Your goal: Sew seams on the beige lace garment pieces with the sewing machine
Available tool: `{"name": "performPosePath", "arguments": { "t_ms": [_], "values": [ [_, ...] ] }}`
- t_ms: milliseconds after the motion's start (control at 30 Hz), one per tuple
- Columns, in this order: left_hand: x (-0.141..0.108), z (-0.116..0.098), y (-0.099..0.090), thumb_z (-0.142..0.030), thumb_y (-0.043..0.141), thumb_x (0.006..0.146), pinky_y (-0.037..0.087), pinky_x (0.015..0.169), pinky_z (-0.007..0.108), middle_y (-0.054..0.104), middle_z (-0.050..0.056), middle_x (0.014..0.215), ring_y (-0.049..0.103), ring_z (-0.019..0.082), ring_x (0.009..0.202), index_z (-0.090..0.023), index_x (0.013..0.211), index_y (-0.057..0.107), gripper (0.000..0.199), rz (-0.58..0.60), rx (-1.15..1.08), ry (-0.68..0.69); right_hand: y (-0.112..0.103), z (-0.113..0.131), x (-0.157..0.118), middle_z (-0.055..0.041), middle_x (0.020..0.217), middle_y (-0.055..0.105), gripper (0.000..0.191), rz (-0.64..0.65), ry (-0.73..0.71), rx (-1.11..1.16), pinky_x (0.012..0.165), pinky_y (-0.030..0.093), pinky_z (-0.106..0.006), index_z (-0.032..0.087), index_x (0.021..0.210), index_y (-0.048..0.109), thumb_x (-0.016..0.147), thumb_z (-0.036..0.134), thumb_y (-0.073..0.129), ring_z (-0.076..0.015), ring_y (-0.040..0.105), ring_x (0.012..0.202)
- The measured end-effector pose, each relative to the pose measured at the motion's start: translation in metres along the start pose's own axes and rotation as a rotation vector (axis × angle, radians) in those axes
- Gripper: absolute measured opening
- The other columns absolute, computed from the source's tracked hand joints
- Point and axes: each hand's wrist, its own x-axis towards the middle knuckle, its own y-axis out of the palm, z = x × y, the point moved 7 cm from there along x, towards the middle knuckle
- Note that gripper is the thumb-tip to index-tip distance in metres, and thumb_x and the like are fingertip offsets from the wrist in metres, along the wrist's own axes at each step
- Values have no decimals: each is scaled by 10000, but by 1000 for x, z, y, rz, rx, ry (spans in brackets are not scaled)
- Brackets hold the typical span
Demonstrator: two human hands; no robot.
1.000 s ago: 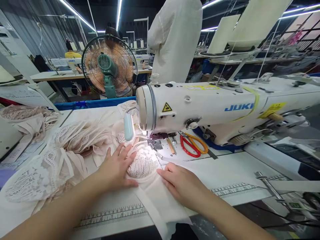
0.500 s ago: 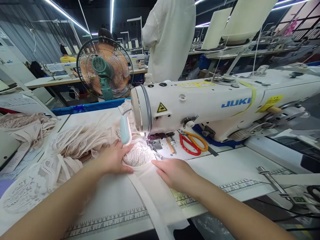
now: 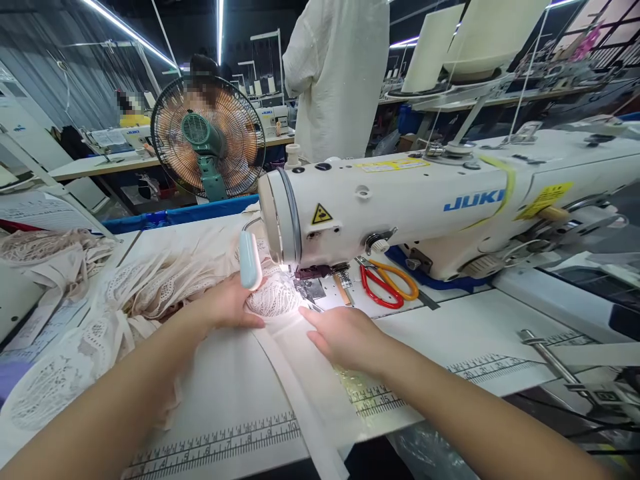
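Note:
Under the head of the white sewing machine (image 3: 390, 207) lies a cream lace piece (image 3: 276, 298), lit by a lamp; its plain fabric and a long strap (image 3: 295, 387) hang toward the front edge. My left hand (image 3: 231, 303) rests on the lace's left side, thumb spread from the fingers, which are partly behind the pale blue lamp (image 3: 249, 260). At the right edge of the lace, my right hand (image 3: 343, 333) touches the fabric with its index finger stretched out and thumb beneath. The needle area is mostly hidden by glare.
Red-and-orange-handled scissors (image 3: 385, 287) lie on the machine bed. Heaped lace pieces (image 3: 160, 287) cover the table's left side. Behind stand a fan (image 3: 207, 137) and a person in white (image 3: 340, 80). Printed rulers (image 3: 240, 437) run along the front edge.
The lace has shifted slightly up toward the needle area, and both my hands have moved slightly up with it. The camera view has shifted a little.

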Motion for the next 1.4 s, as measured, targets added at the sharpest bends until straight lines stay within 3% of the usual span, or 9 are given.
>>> {"name": "performPosePath", "arguments": {
  "t_ms": [200,467,767,900,967,1100,1233,1333,1400],
  "values": [
    [12,5,-5,-513,614,661,306,1057,350,205,101,1456,252,313,1323,-231,1415,289,868,-41,-91,20,-5,7,4,-85,896,595,570,41,34,-18,649,400,-353,251,1451,214,900,361,314,-272,564,869],
    [21,14,0,-521,601,651,206,1114,380,136,56,1479,179,263,1357,-278,1434,215,906,33,-148,-28,-4,9,4,-90,852,594,575,58,55,-14,647,419,-380,244,1460,183,909,370,291,-287,573,843],
    [35,30,5,-565,595,624,250,1092,390,267,54,1420,299,255,1295,-302,1425,229,919,15,-198,-71,-1,6,0,-71,827,593,545,25,34,-12,619,397,-340,245,1444,227,917,379,266,-258,572,832],
    [31,31,3,-577,576,646,237,1103,411,222,42,1451,264,276,1319,-305,1417,247,881,-18,-208,-92,-2,3,-13,-58,834,589,535,28,31,-29,556,311,-277,270,1443,216,922,384,257,-228,562,786],
    [21,24,1,-565,548,685,277,1089,407,214,54,1460,278,284,1313,-261,1415,257,842,-91,-225,-82,-2,0,-24,-45,888,586,515,3,0,2,543,236,-247,278,1422,252,916,369,279,-196,546,802],
    [-14,-2,3,-451,419,819,454,920,450,340,99,1398,492,283,1125,-190,1389,319,635,-362,-93,-87,7,-10,-49,-28,916,537,396,-39,-109,106,584,188,-220,303,1281,407,902,307,290,-126,465,795],
    [-49,-72,30,-361,427,848,463,959,384,449,123,1314,443,258,1199,-75,1262,497,508,-538,105,422,21,-11,-68,-44,934,466,307,-133,-285,165,640,207,-204,285,1130,484,907,268,274,-102,369,810],
    [-59,-99,52,-462,434,847,469,954,400,429,143,1328,407,304,1232,-58,1249,523,577,-539,225,552,28,-8,-73,-47,974,441,277,-199,-367,196,682,230,-200,265,1092,494,881,205,326,-101,345,840],
    [-60,-109,56,-493,370,871,463,958,412,418,159,1328,394,318,1240,-48,1246,530,603,-554,289,577,30,-7,-74,-46,979,436,281,-226,-385,183,687,230,-202,258,1071,505,848,159,366,-102,335,839]
  ]
}}
